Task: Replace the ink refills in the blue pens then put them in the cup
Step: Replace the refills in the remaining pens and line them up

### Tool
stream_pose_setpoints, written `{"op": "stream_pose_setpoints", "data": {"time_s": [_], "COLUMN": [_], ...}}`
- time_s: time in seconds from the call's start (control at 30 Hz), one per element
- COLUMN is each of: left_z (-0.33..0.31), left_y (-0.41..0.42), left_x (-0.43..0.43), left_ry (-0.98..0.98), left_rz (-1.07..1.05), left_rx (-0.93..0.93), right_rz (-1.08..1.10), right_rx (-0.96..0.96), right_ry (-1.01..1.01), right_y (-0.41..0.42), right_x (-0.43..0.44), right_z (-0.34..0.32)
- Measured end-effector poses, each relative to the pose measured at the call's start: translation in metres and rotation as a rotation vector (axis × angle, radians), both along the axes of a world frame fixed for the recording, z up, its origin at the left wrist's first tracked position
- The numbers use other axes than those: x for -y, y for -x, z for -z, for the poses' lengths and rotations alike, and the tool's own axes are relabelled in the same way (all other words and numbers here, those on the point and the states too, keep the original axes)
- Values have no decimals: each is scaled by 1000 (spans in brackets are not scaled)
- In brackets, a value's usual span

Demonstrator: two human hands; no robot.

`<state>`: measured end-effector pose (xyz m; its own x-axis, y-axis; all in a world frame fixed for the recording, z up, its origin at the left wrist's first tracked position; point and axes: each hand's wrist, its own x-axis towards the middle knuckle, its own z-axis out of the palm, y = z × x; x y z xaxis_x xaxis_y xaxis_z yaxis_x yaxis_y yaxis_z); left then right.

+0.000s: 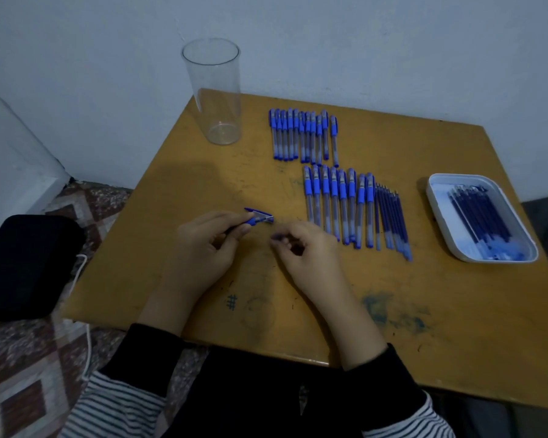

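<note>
With left hand (203, 245), grips pen (257, 219); with right hand (307, 251), curled alongside, hold unclear. Rightward: pen rows (337, 200), refills (393, 216), tray (438, 192); cup (214, 90) beyond.

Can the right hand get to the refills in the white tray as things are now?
Probably yes: the white tray is open on top, and only a flat row of pens lies between it and the right hand.

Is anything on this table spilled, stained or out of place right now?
Yes. A bluish smear stains the table near its front edge, likely ink. The white tray looks blue-stained at its near end. A small hash mark is scribbled on the wood. The cup stands upright.
</note>
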<state>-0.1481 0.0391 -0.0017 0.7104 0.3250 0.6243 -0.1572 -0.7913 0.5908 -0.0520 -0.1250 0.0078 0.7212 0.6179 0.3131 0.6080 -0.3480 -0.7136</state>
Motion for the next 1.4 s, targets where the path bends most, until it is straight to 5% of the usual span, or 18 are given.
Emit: {"op": "stream_pose_setpoints", "data": {"time_s": [0.93,1.03,1.2,1.4], "left_z": [-3,-3,-5,-9], "left_y": [2,2,2,2], "left_x": [2,2,4,7], "left_ry": [-20,-6,-5,-8], "left_rz": [98,60,1,-30], "left_rx": [-38,-19,-12,-7], "right_rz": [-41,35,89,158], "right_rx": [4,-143,-529,-405], "right_ry": [-243,-279,-677,-737], "right_y": [-1,-4,-4,4], "right_x": [3,8,5,0], "right_z": [-3,-5,-19,-21]}}
